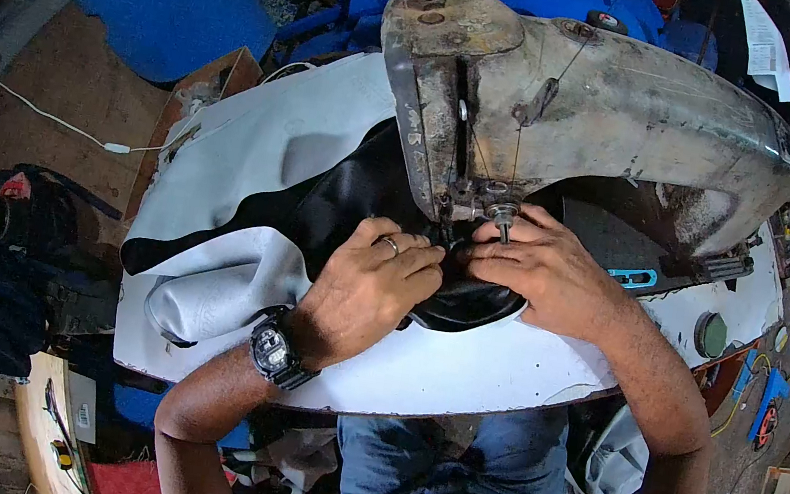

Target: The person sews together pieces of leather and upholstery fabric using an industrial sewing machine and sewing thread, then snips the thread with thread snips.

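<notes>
Cloth [340, 209], black and glossy, lies on the white worktop [457, 377], one end beneath the stitching end of the sewing machine [639, 89]. From there its long axis runs towards nine o'clock, dipping slightly to eight at the narrow tip. The left hand [375, 280] bends its fingers onto the cloth, with the stitching spot just off its fingertips at about one o'clock. The right hand [553, 269] comes in from four o'clock, fingers close together, cloth beneath them. Both sets of fingertips sit so near that spot that I can't say which is nearer, nor whether either hand is pinching.
</notes>
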`<state>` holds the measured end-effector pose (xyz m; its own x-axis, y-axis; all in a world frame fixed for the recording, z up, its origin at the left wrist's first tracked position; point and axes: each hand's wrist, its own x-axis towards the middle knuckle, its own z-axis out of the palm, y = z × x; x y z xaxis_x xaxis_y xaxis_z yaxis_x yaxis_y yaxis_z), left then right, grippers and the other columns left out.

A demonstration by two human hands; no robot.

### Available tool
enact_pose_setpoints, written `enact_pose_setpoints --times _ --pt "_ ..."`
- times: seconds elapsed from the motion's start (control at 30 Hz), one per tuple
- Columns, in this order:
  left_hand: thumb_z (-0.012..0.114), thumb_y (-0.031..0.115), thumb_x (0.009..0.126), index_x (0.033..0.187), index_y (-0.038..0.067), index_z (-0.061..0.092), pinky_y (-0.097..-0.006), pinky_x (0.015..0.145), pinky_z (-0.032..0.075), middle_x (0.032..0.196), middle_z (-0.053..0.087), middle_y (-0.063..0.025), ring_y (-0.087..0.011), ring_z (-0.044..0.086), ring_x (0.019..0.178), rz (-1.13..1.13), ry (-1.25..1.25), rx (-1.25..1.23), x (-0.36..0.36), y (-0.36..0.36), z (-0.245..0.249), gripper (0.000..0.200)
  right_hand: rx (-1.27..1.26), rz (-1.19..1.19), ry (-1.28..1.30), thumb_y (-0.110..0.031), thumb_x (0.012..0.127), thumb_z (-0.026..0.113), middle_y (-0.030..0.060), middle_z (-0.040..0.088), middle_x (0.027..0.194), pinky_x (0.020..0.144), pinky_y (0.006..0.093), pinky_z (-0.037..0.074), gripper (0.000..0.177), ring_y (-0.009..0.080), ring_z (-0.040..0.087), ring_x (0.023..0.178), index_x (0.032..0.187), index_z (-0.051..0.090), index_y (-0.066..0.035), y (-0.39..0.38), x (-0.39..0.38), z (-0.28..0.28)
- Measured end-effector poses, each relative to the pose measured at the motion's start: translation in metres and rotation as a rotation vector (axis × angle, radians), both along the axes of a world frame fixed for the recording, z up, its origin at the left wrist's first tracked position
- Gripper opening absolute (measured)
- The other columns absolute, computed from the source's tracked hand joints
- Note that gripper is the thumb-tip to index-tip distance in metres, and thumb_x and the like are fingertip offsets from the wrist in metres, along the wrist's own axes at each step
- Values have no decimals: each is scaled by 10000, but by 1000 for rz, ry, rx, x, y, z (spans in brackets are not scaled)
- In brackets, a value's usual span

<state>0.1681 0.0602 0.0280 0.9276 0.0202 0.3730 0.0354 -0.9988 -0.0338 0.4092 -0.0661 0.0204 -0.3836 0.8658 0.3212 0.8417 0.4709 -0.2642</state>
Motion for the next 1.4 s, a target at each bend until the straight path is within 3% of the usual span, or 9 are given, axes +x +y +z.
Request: enact_pose_setpoints --times 0.47,0.77,1.03,1.4 --pt "677 102 850 1014 21 736 -408 1028 506 1207 773 -113 -231 718 1156 -1 -42 73 4 1 -7 193 1 -47 -9 6 702 817 62 784 1210 1224 460 358 427 248 601 1306 1121 773 -65 5 4 1" --pt "673 116 876 1055 12 741 -402 954 521 1068 769 -126 -223 733 1017 23 -25 161 8 -9 -9 217 69 -6 -24 -119 775 788 23 752 1251 1188 497 390 288 264 599 1285 1062 766 -94 1 -1 1" --pt "687 55 867 1069 -3 737 -374 913 515 1007 787 -119 -213 750 932 87 1 86 5 -33 2 217 -11 28 31 -78 727 788 52 771 1214 1184 498 392 365 293 567 1366 1091 771 -61 1 12 5" --pt "692 4 861 1134 -50 687 -389 937 505 1002 782 -180 -233 744 883 242 0 101 9 -64 -5 278 -49 -15 5 -60 711 796 51 770 1267 1203 509 376 375 294 573 1372 1085 782 -70 0 11 9"
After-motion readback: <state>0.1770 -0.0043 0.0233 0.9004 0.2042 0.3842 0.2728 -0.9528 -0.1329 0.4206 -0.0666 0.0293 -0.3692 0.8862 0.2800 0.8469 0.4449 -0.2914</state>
